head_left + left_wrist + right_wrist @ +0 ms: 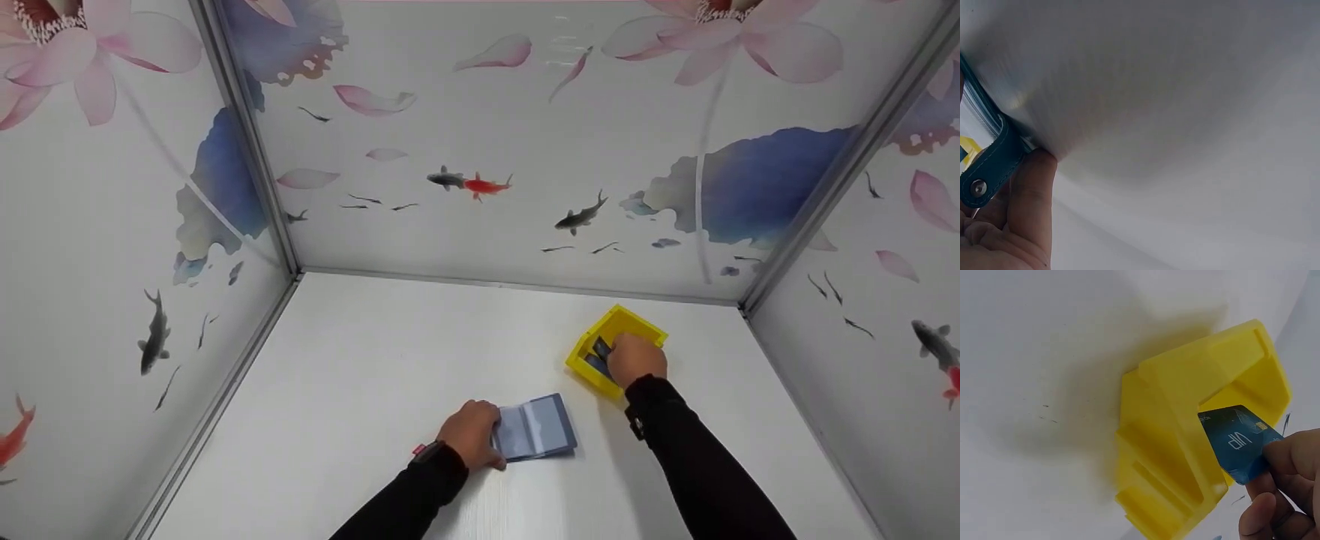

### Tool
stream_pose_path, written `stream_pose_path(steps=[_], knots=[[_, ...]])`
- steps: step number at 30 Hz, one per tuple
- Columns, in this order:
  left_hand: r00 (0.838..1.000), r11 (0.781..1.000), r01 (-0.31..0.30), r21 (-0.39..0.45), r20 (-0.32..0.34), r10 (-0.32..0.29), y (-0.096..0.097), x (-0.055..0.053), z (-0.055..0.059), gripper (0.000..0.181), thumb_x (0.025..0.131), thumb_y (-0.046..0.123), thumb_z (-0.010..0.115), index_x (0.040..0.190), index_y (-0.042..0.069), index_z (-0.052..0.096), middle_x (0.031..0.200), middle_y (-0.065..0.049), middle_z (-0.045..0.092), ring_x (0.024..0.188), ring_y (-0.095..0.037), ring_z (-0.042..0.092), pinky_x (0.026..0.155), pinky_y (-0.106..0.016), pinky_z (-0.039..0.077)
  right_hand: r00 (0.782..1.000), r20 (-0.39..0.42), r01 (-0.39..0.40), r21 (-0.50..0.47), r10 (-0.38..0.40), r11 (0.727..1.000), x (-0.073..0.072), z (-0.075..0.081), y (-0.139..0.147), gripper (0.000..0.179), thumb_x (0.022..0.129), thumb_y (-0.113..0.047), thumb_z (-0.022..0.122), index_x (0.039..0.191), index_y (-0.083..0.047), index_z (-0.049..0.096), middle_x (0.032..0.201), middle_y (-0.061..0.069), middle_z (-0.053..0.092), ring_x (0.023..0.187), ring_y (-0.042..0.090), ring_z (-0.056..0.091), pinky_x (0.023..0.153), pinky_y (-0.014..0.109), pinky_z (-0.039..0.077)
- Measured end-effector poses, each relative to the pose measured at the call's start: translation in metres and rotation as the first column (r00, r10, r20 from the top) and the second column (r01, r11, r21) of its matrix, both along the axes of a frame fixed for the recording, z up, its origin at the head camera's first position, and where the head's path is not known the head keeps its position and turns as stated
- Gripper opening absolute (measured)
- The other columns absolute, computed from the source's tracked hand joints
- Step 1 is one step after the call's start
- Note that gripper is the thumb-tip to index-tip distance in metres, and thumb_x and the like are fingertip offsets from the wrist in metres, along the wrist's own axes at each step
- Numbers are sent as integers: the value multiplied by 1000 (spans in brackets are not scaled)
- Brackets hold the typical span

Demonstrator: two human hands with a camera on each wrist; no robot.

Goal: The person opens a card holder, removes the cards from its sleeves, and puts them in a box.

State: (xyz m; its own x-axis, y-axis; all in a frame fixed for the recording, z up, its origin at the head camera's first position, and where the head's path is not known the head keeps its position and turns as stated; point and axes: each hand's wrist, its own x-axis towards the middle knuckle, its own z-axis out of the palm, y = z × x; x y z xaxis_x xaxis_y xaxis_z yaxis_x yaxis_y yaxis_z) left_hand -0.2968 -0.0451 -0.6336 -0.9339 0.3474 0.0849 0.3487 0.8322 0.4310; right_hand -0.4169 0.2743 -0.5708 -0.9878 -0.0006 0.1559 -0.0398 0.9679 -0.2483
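Observation:
An open blue card holder (550, 426) with clear plastic sleeves lies on the white tabletop in the head view. My left hand (469, 435) grips its left edge, thumb at the near side. In the left wrist view its teal strap (999, 160) with a metal snap shows beside the fingers. My right hand (637, 358) reaches into a yellow bin (626, 320). Between thumb and fingers it pinches a dark blue card (1235, 444) with a chip and "VIP" lettering, seen in the right wrist view. Another dark card (598, 365) appears inside the bin.
White panels with painted fish and lotus flowers enclose the tabletop (375, 352) at the back and both sides. Grey metal strips (517, 285) run along the back edge and corners. The bin stands to the right of and behind the card holder.

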Motion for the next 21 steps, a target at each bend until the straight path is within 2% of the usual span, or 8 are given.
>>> stream_pose_path(steps=[3,9,17,21], knots=[[1000,1000,1,-2,-2,-1,2,0,0,56,66,27,114,102,9,75,99,1,72,91,-11,55,82,-29,55,1000,8,-23,86,23,996,-1,-3,-2,16,104,-4,70,95,4,80,83,15,78,69,27,67,72,47,62],[1000,1000,-5,0,-8,5,2,-2,-4,56,64,26,114,101,10,75,98,1,72,90,-11,55,80,-29,55,996,-7,-90,230,94,969,2,-6,-5,9,101,-2,76,101,7,80,87,20,80,72,30,72,75,51,67],[1000,1000,-1,12,9,1,0,0,-1,56,66,25,114,102,9,74,97,2,69,90,-10,53,79,-27,53,988,-14,-143,265,152,954,1,-15,-4,9,99,-1,74,92,4,77,83,18,76,71,32,68,73,51,64],[1000,1000,-9,-12,-2,9,1,-1,-3,57,66,28,114,103,9,75,98,2,71,90,-11,55,79,-28,54,988,-12,-146,283,156,948,0,-17,-5,9,99,-1,74,91,3,77,82,18,76,71,31,68,75,51,65]])
